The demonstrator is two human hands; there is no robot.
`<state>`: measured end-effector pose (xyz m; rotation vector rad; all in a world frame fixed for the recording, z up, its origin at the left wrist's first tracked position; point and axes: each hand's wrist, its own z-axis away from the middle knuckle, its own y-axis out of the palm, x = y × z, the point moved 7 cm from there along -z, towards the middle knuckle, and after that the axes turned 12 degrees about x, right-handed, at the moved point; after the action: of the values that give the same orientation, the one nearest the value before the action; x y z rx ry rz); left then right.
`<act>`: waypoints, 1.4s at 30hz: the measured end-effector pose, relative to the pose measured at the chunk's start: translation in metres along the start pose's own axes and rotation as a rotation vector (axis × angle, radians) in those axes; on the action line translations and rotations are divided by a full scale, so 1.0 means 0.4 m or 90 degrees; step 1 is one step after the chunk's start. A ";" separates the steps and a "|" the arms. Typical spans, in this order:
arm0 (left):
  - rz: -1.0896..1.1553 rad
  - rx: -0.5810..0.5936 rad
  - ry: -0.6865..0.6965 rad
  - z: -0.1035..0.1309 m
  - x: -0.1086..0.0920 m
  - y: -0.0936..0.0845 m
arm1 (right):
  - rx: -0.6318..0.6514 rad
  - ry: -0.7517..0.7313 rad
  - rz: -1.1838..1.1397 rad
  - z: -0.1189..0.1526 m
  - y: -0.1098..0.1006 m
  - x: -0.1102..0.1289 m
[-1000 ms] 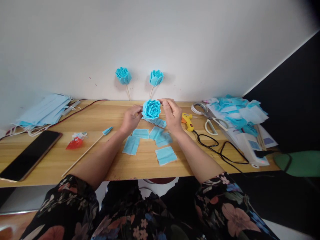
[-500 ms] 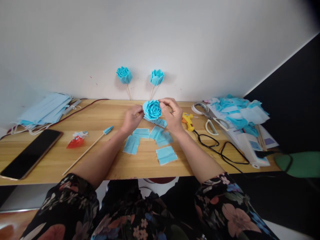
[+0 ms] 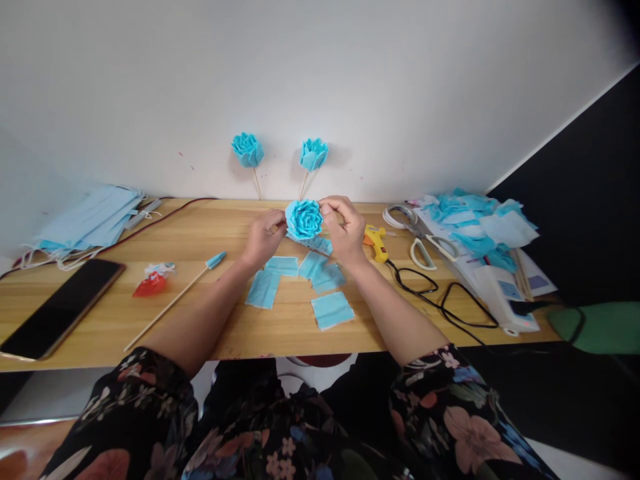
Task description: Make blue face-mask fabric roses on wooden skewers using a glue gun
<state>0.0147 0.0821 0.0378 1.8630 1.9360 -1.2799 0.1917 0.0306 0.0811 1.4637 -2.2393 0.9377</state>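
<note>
A blue handmade flower (image 3: 305,220) with layered, curled petals is held up between my two hands, its face turned toward me. My left hand (image 3: 267,235) grips it at the left edge, fingers closed. At its right edge, my right hand (image 3: 345,225) pinches the petals between thumb and fingers. Whatever is behind the flower is hidden. Below it on the table lie several cut blue fabric pieces (image 3: 333,310). To the left, a thin wooden stick with a small blue rolled tip (image 3: 216,260) lies flat.
Two finished-looking blue flowers on sticks (image 3: 248,151) lean against the wall. A yellow glue gun (image 3: 377,244) with a black cord, scissors (image 3: 424,255) and a pile of blue scraps (image 3: 480,220) are on the right. Face masks (image 3: 93,217) and a phone (image 3: 60,310) are on the left.
Almost nothing differs. The flower and both hands keep their places, and the view shifts very slightly.
</note>
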 end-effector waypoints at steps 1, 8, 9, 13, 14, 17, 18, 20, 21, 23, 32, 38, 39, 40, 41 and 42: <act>0.000 -0.003 0.000 0.001 0.001 -0.001 | 0.005 0.003 -0.007 0.001 0.001 -0.001; 0.021 -0.034 -0.034 0.007 0.024 -0.007 | 0.100 0.008 -0.066 0.002 0.021 -0.004; 0.021 -0.039 -0.037 0.007 0.028 -0.008 | 0.129 -0.004 -0.077 0.001 0.029 -0.001; 0.027 -0.053 -0.048 0.010 0.043 -0.008 | 0.220 -0.029 -0.107 0.002 0.063 -0.002; 0.030 -0.057 -0.049 0.012 0.045 -0.008 | 0.229 -0.029 -0.109 0.002 0.069 -0.005; 0.043 -0.064 -0.043 0.015 0.042 -0.007 | 0.237 -0.027 -0.109 0.006 0.082 -0.019; 0.047 -0.065 -0.041 0.015 0.038 -0.006 | 0.237 -0.024 -0.108 0.007 0.085 -0.023; 0.049 -0.061 -0.038 0.016 0.028 -0.006 | 0.238 -0.015 -0.107 0.010 0.089 -0.029; 0.047 -0.057 -0.034 0.015 0.022 -0.005 | 0.238 -0.009 -0.104 0.011 0.091 -0.030; 0.044 -0.043 -0.023 0.013 0.011 -0.002 | 0.236 -0.005 -0.086 0.013 0.093 -0.027; 0.114 -0.141 -0.100 0.002 0.020 -0.052 | 0.217 0.011 -0.107 0.009 0.084 -0.025; 0.153 -0.262 -0.143 -0.062 0.030 -0.135 | 0.176 0.176 -0.156 0.027 0.080 -0.137; 0.150 -0.247 -0.146 -0.084 0.040 -0.137 | 0.176 0.204 -0.156 0.033 0.084 -0.160; 0.146 -0.234 -0.149 -0.105 0.052 -0.137 | 0.172 0.225 -0.144 0.039 0.086 -0.182; 0.143 -0.234 -0.150 -0.125 0.065 -0.138 | 0.171 0.241 -0.126 0.044 0.089 -0.201; 0.144 -0.231 -0.149 -0.145 0.080 -0.138 | 0.175 0.254 -0.104 0.049 0.092 -0.218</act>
<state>-0.0157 0.1519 0.0781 1.6152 1.6514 -0.9552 0.1984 0.0879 0.0037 1.3906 -1.7328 1.3838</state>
